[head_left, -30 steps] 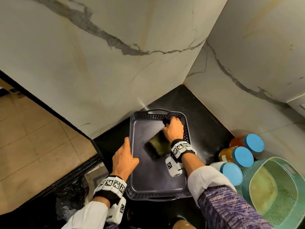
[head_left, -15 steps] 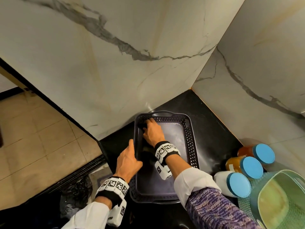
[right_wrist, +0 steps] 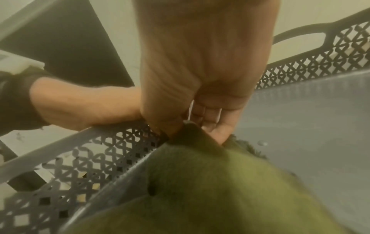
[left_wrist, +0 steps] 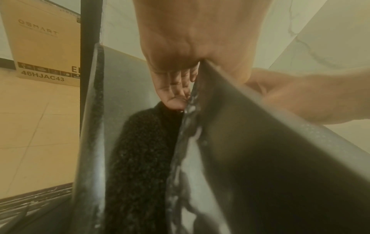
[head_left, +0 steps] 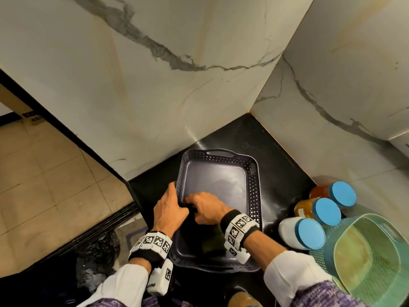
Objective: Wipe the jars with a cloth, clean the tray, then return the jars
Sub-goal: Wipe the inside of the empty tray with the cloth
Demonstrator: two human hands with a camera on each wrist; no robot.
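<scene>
Left hand [head_left: 169, 210] grips left rim of tray [head_left: 254, 196], steadying it; right hand [head_left: 207, 210] just beside, pinching green cloth [head_left: 210, 245] against near-left floor by left wall. Tray's long axis runs near to far; unwiped floor lies far-right of right hand. Jars [head_left: 318, 213] stand right of tray on counter [head_left: 281, 165]

I am seeing an olive-green cloth [right_wrist: 200, 182] lying in the dark grey plastic tray with lattice-perforated walls [head_left: 252, 185], blue-lidded amber jars [head_left: 325, 211] standing on the speckled black surface [head_left: 276, 151], grey-veined white marble walls [head_left: 155, 85] surrounding.
</scene>
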